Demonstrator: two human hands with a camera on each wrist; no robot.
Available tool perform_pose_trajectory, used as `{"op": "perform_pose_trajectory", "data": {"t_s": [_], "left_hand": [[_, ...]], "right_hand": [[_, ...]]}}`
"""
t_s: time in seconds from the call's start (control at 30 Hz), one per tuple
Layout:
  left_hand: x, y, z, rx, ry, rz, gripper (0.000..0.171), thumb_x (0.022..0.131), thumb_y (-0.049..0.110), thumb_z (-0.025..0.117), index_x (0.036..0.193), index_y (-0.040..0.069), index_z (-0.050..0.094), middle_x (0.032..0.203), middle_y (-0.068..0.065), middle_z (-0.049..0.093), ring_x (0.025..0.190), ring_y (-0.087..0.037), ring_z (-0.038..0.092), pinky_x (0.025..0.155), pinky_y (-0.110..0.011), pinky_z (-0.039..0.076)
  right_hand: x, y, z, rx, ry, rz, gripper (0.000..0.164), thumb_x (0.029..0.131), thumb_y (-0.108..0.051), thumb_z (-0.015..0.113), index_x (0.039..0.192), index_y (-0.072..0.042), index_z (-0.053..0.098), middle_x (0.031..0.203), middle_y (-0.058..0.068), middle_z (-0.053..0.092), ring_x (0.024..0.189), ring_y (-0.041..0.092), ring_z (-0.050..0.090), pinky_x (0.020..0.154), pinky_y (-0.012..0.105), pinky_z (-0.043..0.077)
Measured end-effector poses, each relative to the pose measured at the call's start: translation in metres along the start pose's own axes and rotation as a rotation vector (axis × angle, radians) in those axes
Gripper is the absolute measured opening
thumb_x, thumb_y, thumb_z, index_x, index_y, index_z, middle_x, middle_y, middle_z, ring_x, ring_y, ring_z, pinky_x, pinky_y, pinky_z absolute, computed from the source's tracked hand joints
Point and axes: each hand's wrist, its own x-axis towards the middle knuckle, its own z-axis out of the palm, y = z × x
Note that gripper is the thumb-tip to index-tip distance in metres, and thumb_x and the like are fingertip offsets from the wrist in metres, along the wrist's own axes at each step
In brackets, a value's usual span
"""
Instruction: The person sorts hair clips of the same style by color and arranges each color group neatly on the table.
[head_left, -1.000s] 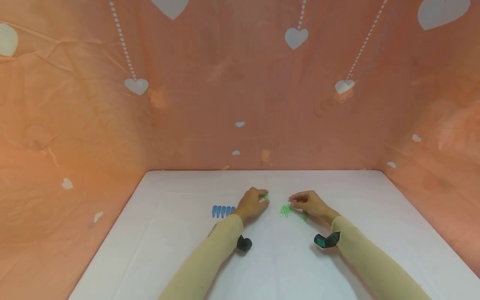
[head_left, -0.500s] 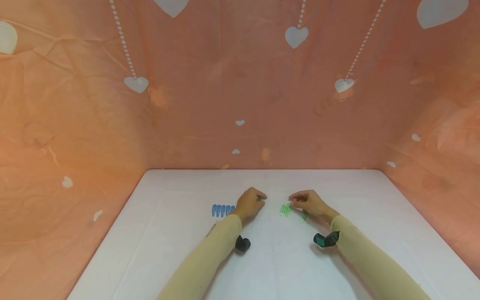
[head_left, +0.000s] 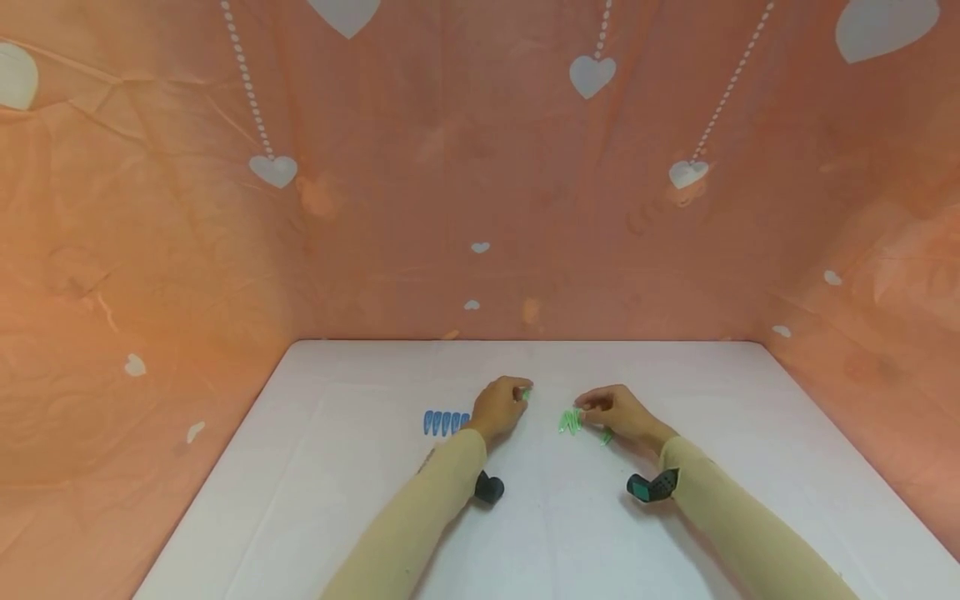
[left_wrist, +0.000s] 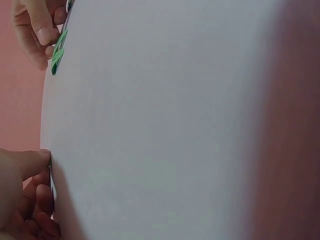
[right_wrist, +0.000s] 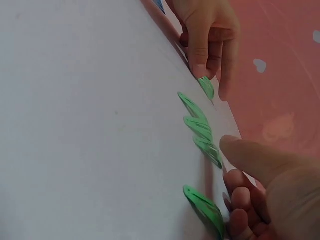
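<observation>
One green clip (head_left: 527,394) pinched between left hand's (head_left: 498,408) thumb and fingers, head view. Blue clips (head_left: 446,422) left of that grip; three loose greens (head_left: 570,421) right of it, just beside the right hand (head_left: 621,412). Room to move between the hands and on the near side of the table (head_left: 551,517); far edge and wall (head_left: 525,275) beyond the grip.

Left wrist: pinched clip barely shows.

Right wrist: clip juts from the left grip. A stray clip (right_wrist: 204,207) lies near the right fingers; whether the right hand holds anything, cannot tell. Clips probably light, stiff, slick; best pinched across the long edges.
</observation>
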Motion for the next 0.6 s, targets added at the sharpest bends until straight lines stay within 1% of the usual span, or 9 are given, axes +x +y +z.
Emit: {"op": "perform_pose_trajectory", "data": {"t_s": [0.07,0.13,0.27,0.37,0.43,0.5,0.6], "left_hand": [[0.0007,-0.0003,0.0005,0.005,0.004,0.01,0.037,0.095,0.01,0.066,0.131,0.018,0.069,0.098,-0.001,0.067,0.097,-0.018,0.058,0.096,-0.039,0.05],[0.0012,0.0001,0.0003,0.01,0.004,0.016,0.037,0.095,0.01,0.066,0.131,0.018,0.069,0.098,-0.001,0.067,0.096,-0.018,0.058,0.097,-0.039,0.05],[0.0002,0.0011,-0.0008,-0.008,-0.002,-0.002,0.034,0.095,0.01,0.066,0.129,0.018,0.07,0.109,-0.003,0.071,0.105,-0.02,0.062,0.105,-0.042,0.049],[-0.0008,0.0012,-0.0018,-0.045,-0.011,-0.023,0.032,0.096,0.01,0.065,0.126,0.017,0.072,0.114,-0.004,0.072,0.11,-0.022,0.064,0.106,-0.043,0.049],[-0.0009,0.0009,-0.0025,-0.067,-0.02,-0.032,0.032,0.096,0.009,0.065,0.126,0.018,0.072,0.115,-0.005,0.072,0.11,-0.022,0.064,0.105,-0.043,0.049],[-0.0009,0.0005,-0.0033,-0.076,-0.031,-0.032,0.034,0.097,0.009,0.063,0.128,0.019,0.07,0.117,-0.005,0.072,0.109,-0.022,0.064,0.105,-0.043,0.049],[0.0001,-0.0002,-0.0043,-0.085,-0.063,-0.024,0.038,0.099,0.011,0.06,0.134,0.023,0.066,0.12,-0.006,0.07,0.11,-0.022,0.062,0.107,-0.045,0.048]], "right_hand": [[0.0001,-0.0001,0.0011,-0.026,0.005,-0.004,0.028,0.091,-0.008,0.072,0.115,0.006,0.071,0.108,0.019,0.07,0.088,0.016,0.053,0.073,0.021,0.045],[0.0003,-0.0003,0.0022,-0.05,0.009,-0.011,0.026,0.091,-0.007,0.073,0.114,0.005,0.072,0.108,0.019,0.071,0.087,0.016,0.052,0.073,0.021,0.045],[0.0003,-0.0012,0.0043,-0.086,0.015,-0.027,0.024,0.09,-0.005,0.073,0.112,0.006,0.073,0.106,0.019,0.071,0.084,0.013,0.05,0.072,0.021,0.043],[-0.0007,-0.0021,0.0053,-0.108,0.017,-0.044,0.024,0.09,-0.005,0.072,0.111,0.007,0.073,0.104,0.019,0.071,0.081,0.011,0.049,0.07,0.022,0.043],[-0.0008,-0.0024,0.0061,-0.11,0.026,-0.041,0.023,0.09,-0.004,0.073,0.11,0.007,0.073,0.103,0.018,0.071,0.08,0.011,0.049,0.069,0.022,0.042],[-0.0005,-0.0022,0.0065,-0.115,0.026,-0.05,0.023,0.09,-0.004,0.072,0.11,0.007,0.073,0.103,0.019,0.071,0.08,0.012,0.049,0.069,0.022,0.042],[0.0,-0.0016,0.0073,-0.116,0.036,-0.041,0.023,0.089,-0.003,0.073,0.11,0.007,0.073,0.104,0.019,0.071,0.081,0.014,0.049,0.07,0.021,0.042]]}}
